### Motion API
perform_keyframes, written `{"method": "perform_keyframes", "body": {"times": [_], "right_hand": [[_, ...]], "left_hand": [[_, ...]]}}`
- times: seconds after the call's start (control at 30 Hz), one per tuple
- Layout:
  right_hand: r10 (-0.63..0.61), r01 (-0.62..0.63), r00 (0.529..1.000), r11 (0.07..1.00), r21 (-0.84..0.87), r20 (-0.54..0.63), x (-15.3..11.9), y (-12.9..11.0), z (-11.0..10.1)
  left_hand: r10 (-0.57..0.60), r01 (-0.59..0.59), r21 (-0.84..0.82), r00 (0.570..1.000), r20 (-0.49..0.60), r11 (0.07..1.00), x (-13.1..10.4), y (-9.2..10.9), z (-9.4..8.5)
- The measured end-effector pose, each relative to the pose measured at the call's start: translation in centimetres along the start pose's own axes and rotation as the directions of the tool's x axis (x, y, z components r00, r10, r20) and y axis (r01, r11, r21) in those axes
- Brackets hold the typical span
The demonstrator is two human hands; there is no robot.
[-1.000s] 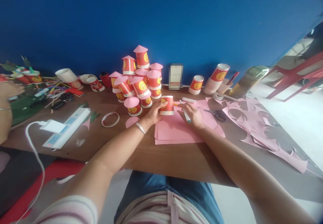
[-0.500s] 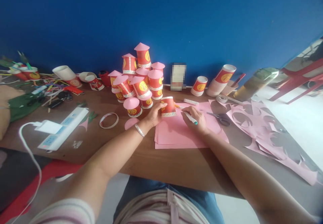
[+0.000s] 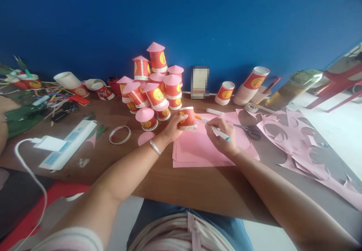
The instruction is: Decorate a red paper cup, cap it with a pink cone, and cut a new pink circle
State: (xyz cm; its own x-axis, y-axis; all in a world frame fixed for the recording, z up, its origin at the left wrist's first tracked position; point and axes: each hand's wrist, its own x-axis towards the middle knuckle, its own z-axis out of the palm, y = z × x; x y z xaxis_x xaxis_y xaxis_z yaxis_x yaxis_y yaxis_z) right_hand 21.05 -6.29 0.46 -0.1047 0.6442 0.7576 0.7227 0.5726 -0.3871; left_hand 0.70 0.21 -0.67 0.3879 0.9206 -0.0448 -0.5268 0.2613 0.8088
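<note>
Though white at both ends, red cup [image 3: 190,119] in left grip [image 3: 173,128], marker [image 3: 221,133] in right grip [image 3: 221,142].

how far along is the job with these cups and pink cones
Looks done: the piled cups on the left wear pink cones.

In hand: the left hand holds a red cup without a cone, the right hand a white pen.

Apparently left: the upright cup and leaning stack, both coneless.
</note>
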Motion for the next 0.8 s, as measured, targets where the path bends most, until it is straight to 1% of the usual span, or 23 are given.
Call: {"method": "perform_keyframes", "body": {"times": [0.1,0.17,0.23,0.33,0.5,0.7,0.8], "right_hand": [[-0.078,0.077,0.997,0.995,0.066,0.023,-0.1,-1.1,-0.1],[-0.103,0.097,0.993,0.99,0.098,0.052,-0.1,-1.7,-0.1],[-0.108,0.1,0.992,0.988,0.121,0.066,-0.1,-2.1,-0.1],[-0.124,0.113,0.989,0.984,0.139,0.077,-0.2,-2.4,-0.2],[-0.204,0.183,0.97,0.97,0.16,0.129,-0.4,-2.5,-0.2],[-0.25,0.231,0.962,0.96,0.16,0.109,-0.4,-2.3,-0.2],[-0.258,0.24,0.96,0.958,0.155,0.108,-0.3,-2.1,-0.2]], "left_hand": [[0.095,-0.1,0.068,0.993,0.074,0.993,-0.1,-0.1,0.4],[0.112,-0.125,0.103,0.986,0.123,0.987,-0.2,-0.2,0.5],[0.1,-0.117,0.115,0.985,0.142,0.987,-0.3,-0.2,0.6],[0.09,-0.108,0.142,0.987,0.13,0.984,-0.4,-0.2,0.6],[0.105,-0.119,0.156,0.99,0.096,0.981,-0.4,-0.2,0.6],[0.078,-0.102,0.21,0.99,0.122,0.972,-0.2,-0.3,0.6],[0.088,-0.114,0.229,0.989,0.119,0.967,-0.2,-0.3,0.5]]}}
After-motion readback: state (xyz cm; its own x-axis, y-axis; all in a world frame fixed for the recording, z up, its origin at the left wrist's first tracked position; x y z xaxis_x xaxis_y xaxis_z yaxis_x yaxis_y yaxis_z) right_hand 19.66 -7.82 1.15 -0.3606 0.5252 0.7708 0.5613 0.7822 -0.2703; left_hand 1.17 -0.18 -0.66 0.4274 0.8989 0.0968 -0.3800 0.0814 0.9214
